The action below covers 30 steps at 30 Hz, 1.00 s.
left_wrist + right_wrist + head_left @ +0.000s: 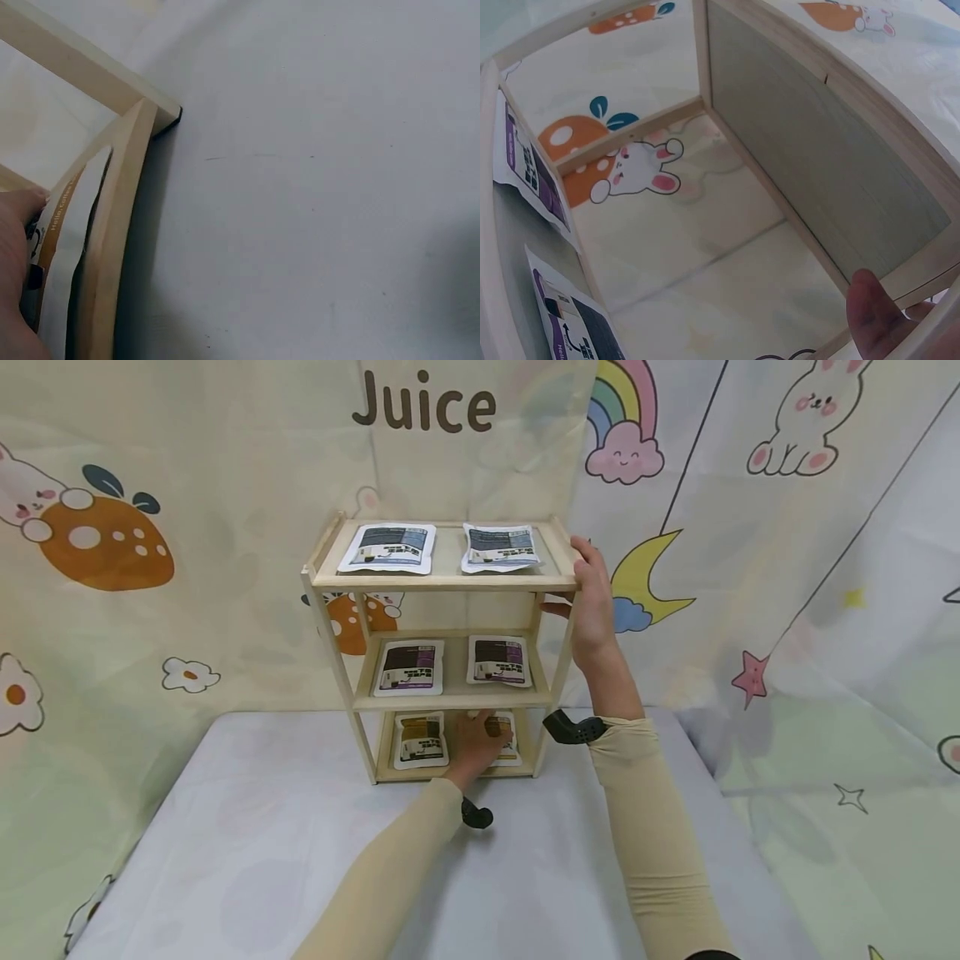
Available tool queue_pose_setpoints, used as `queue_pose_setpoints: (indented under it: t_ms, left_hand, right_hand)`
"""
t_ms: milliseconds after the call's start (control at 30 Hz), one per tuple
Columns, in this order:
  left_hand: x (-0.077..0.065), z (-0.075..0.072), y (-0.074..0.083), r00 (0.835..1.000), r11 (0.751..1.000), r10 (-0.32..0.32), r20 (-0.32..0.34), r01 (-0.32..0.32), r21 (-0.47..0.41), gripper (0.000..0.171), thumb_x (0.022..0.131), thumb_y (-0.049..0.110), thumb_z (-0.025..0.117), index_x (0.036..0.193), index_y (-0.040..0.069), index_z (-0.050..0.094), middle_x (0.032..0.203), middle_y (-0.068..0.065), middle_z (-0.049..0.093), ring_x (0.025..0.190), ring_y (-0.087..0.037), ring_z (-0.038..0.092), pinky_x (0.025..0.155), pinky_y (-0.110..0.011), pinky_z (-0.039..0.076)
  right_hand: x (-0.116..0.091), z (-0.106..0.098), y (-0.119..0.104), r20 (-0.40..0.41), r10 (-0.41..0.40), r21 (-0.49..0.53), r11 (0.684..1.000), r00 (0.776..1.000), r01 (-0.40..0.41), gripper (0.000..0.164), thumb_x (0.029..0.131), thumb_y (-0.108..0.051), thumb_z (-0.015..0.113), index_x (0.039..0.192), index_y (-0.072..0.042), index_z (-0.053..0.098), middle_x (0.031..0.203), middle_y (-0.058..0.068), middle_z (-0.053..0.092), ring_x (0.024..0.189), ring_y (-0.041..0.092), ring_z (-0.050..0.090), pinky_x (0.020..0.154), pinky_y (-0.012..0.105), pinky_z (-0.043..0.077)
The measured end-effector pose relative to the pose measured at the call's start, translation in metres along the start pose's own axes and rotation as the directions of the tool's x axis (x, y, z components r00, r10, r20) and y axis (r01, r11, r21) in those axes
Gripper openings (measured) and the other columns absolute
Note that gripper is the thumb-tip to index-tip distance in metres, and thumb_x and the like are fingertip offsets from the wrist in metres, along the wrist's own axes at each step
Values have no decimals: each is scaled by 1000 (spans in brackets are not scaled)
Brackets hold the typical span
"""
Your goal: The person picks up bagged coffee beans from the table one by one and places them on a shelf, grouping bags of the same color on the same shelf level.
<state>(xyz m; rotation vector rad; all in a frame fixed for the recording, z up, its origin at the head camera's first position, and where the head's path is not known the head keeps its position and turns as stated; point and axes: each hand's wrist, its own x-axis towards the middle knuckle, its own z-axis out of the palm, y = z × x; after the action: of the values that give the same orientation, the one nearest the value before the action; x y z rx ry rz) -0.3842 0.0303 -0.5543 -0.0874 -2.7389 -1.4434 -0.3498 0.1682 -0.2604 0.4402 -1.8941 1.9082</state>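
A three-tier wooden shelf rack stands on the table. Its right upper corner is gripped by my right hand, with fingers on the outer side and the thumb under the top board. On the bottom tier, my left hand rests over a white pouch with a brown label, touching its surface and covering its left part. Beside that hand lies a similar brown-labelled pouch. Only part of my left hand shows in the left wrist view, against the pouch.
Two purple-labelled pouches lie on the middle tier, and two blue-labelled pouches on the top. White cloth covers the table. Behind the rack hangs a printed curtain bearing the word "Juice".
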Motion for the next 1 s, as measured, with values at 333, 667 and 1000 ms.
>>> queue_pose_setpoints:
  t_ms: [333,667,1000]
  left_hand:
    - [-3,0,-4,999,995,25,-23,-23,97,58,87,47,68,135,17,55,153,-18,19,138,-37,18,106,-55,24]
    - [-4,1,-6,1000,990,16,-21,-13,137,65,87,51,66,139,17,50,150,-20,22,137,-40,18,106,-57,23]
    - [-8,-4,2,995,987,94,-36,-88,134,62,89,46,64,140,13,49,149,-17,30,139,-39,19,107,-59,18]
  right_hand:
    - [-1,2,1,5,-7,18,1000,1000,7,50,100,-29,28,147,-18,36,138,7,44,108,30,52,78,42,48]
    - [-1,1,1,5,-7,26,1000,1000,7,49,100,-29,28,147,-18,36,138,6,43,107,30,52,78,41,48]
    - [-1,-1,2,5,-15,12,1000,1000,15,49,101,-31,29,147,-18,36,138,6,43,108,30,51,80,43,48]
